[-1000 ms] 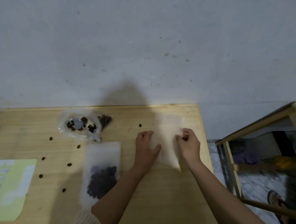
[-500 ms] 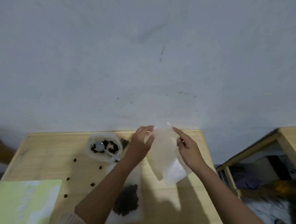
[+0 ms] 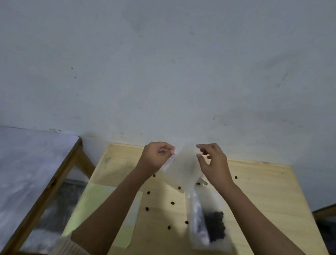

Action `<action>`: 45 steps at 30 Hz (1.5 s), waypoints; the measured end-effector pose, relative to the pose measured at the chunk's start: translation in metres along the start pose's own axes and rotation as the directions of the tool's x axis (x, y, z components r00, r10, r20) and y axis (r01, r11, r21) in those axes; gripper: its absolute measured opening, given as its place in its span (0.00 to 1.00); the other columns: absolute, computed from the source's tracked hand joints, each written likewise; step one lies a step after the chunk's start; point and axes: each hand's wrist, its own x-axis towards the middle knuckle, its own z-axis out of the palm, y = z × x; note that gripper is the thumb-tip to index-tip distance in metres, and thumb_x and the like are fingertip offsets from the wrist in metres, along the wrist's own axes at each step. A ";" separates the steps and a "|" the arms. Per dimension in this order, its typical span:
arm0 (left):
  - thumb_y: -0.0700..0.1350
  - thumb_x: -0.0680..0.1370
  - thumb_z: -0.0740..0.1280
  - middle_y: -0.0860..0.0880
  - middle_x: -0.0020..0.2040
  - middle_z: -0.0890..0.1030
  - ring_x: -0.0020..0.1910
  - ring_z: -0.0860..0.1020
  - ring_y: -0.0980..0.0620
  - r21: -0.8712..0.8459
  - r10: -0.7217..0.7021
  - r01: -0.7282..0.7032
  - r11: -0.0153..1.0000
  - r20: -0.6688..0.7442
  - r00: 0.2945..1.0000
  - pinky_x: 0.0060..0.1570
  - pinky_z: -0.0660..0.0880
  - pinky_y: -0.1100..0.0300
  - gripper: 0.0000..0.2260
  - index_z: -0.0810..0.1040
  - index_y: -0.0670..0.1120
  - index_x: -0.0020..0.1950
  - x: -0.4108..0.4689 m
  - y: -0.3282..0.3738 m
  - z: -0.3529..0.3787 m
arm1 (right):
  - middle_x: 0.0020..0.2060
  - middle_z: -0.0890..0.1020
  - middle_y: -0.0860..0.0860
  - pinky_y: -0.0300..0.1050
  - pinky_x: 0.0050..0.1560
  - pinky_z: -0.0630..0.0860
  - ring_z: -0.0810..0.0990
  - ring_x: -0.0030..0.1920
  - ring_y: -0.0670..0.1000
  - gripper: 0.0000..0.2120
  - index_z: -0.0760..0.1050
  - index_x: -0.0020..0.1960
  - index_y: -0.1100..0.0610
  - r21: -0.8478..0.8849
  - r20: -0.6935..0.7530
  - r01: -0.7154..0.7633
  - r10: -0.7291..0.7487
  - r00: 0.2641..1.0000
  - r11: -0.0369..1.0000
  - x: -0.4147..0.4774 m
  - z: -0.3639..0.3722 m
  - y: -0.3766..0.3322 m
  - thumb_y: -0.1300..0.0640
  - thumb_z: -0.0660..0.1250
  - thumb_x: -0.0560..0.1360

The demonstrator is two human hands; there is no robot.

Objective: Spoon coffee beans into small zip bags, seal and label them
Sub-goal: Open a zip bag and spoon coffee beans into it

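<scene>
Both hands are raised over the far part of a pale wooden counter [image 3: 268, 194], with an empty zip bag [image 3: 182, 168] between them. The left hand [image 3: 157, 156] has its fingers curled in and pinches the bag's left edge, where a faint red strip runs along the plastic. The right hand [image 3: 213, 164] is at the bag's right edge, thumb and fingers loosely bent and parted (whether it actually has hold of the plastic cannot be told). The bag is clear, tilted and lifted off the counter. Below the right hand, between the two forearms, a filled zip bag [image 3: 202, 225] lies flat on the counter with dark coffee beans [image 3: 216, 226] heaped in its nearer half. Loose beans [image 3: 172, 203] are scattered singly on the wood below both hands. Partly under the left forearm lies a yellow-green label sheet [image 3: 96, 204]. Cream ribbed sleeves [image 3: 71, 248] show at the bottom edge. Off to the left of the left hand, apart from the counter, stands a second table [image 3: 21, 167] with a grey top. Beyond the hands rises a plain grey-white wall [image 3: 167, 67].
</scene>
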 end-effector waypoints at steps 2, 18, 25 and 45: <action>0.37 0.75 0.69 0.52 0.38 0.82 0.39 0.80 0.60 -0.070 -0.005 0.005 0.998 -0.002 1.000 0.43 0.74 0.70 0.04 0.82 0.44 0.46 -0.007 -0.006 -0.014 | 0.44 0.79 0.51 0.29 0.45 0.73 0.78 0.42 0.43 0.08 0.80 0.51 0.58 0.104 0.002 -0.034 0.034 0.999 0.994 0.000 0.019 -0.020 0.65 0.66 0.74; 0.39 0.72 0.72 0.45 0.46 0.84 0.48 0.81 0.54 -0.471 -0.070 0.137 0.871 0.158 0.985 0.45 0.77 0.63 0.10 0.81 0.40 0.52 -0.033 -0.016 -0.035 | 0.39 0.81 0.58 0.36 0.38 0.78 0.83 0.41 0.53 0.09 0.78 0.49 0.67 0.698 0.264 -0.432 0.357 0.896 0.571 -0.015 0.051 -0.082 0.62 0.70 0.72; 0.38 0.72 0.71 0.43 0.46 0.84 0.47 0.83 0.52 -0.527 -0.066 0.164 0.834 0.200 0.978 0.46 0.78 0.62 0.09 0.80 0.40 0.52 -0.033 -0.013 -0.029 | 0.37 0.82 0.56 0.44 0.46 0.81 0.84 0.42 0.49 0.12 0.77 0.48 0.69 0.674 0.270 -0.454 0.378 0.885 0.582 -0.014 0.043 -0.082 0.60 0.71 0.72; 0.37 0.74 0.63 0.49 0.32 0.75 0.35 0.74 0.52 0.215 0.010 0.006 0.976 -0.074 0.997 0.39 0.74 0.54 0.06 0.75 0.42 0.37 -0.018 -0.011 0.010 | 0.29 0.83 0.58 0.49 0.40 0.81 0.81 0.29 0.52 0.10 0.81 0.30 0.65 0.157 0.059 -0.566 0.564 0.824 0.809 0.005 0.041 -0.052 0.70 0.63 0.66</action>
